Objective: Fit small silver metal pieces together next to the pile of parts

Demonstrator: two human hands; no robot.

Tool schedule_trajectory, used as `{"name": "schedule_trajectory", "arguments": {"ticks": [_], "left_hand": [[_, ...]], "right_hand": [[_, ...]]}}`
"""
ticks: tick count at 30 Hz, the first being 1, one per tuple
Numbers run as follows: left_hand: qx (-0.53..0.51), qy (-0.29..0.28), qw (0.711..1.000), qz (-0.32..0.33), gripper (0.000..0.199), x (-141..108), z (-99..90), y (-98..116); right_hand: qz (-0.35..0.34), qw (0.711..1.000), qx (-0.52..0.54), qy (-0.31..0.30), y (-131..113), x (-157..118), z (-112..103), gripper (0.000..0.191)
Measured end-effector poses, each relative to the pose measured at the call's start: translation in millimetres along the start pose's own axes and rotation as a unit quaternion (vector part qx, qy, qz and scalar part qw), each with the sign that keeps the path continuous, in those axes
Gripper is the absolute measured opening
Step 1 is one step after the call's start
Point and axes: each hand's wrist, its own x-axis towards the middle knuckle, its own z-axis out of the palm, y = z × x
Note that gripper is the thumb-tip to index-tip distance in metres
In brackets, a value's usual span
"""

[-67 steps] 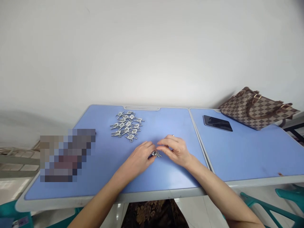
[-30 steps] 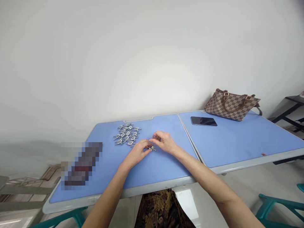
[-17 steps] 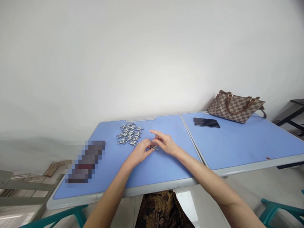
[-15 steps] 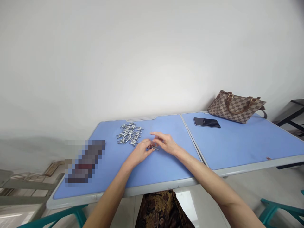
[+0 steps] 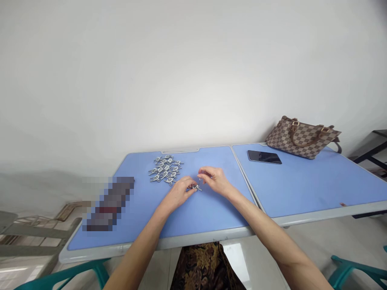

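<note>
My left hand (image 5: 181, 190) is closed, its fingertips gripping a small silvery metal piece (image 5: 198, 187) low over the blue table (image 5: 205, 219). Just right of it, my right hand (image 5: 214, 179) pinches with thumb and forefinger at a thin, pale bit (image 5: 199, 181) that runs down toward the metal piece. Whether the two are joined is too small to tell. Beyond my left hand lies a loose cluster of similar metal pieces (image 5: 165, 169) with rings and thin prongs; their exact kind is unclear.
A black phone (image 5: 264, 157) lies on the adjoining table at right, with a brown checkered handbag (image 5: 302, 139) against the wall. A pixelated dark object (image 5: 111, 203) is at the table's left side. Teal stools (image 5: 99, 270) stand below the front edge.
My right hand has drawn slightly right, away from my left fingers, and its fingers have closed into a pinch. The metal piece in my left hand now shows more. The cluster is unchanged.
</note>
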Motion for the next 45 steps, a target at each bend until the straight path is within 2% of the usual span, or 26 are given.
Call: {"name": "schedule_trajectory", "arguments": {"ticks": [9,22,31,45], "left_hand": [[0.013,0.022,1.0,-0.005,0.008,-4,2.6,2],[0.03,0.041,0.999,-0.015,0.005,-6,5.4,9],[0.039,0.047,0.998,-0.008,0.004,-9,5.3,8],[0.118,0.058,0.991,-0.013,0.013,-19,15.8,4]], "right_hand": [[-0.015,0.999,-0.048,0.017,-4,0,6,0.021],[-0.011,0.994,-0.086,0.061,2,-4,11,0.017],[-0.061,0.993,-0.096,-0.012,-5,-9,6,0.018],[0.068,0.992,-0.1,0.039,-9,-19,24,0.025]]}}
